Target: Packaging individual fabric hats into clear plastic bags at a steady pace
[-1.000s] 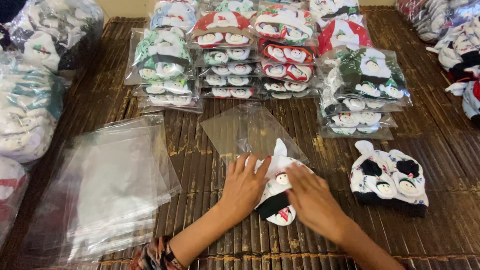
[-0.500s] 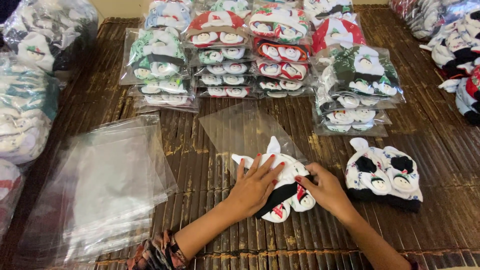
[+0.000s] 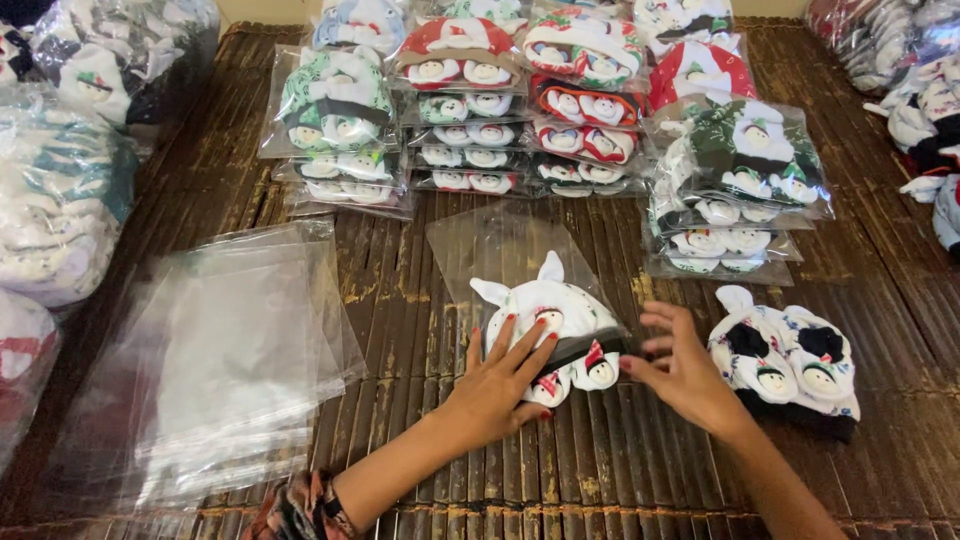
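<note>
A white fabric hat stack with small snowman faces lies partly inside a clear plastic bag on the dark slatted mat. My left hand presses flat on the near side of the stack, fingers spread. My right hand hovers at the stack's right edge, fingers apart and curled toward the bag's opening. It holds nothing that I can see.
A pile of empty clear bags lies at the left. An unbagged black-and-white hat stack sits at the right. Rows of bagged hats fill the far side. Large bags of hats line the left edge.
The hat stack has slid farther up into the clear bag. My left hand shifted up with it, and my right hand moved from on the stack to its right edge.
</note>
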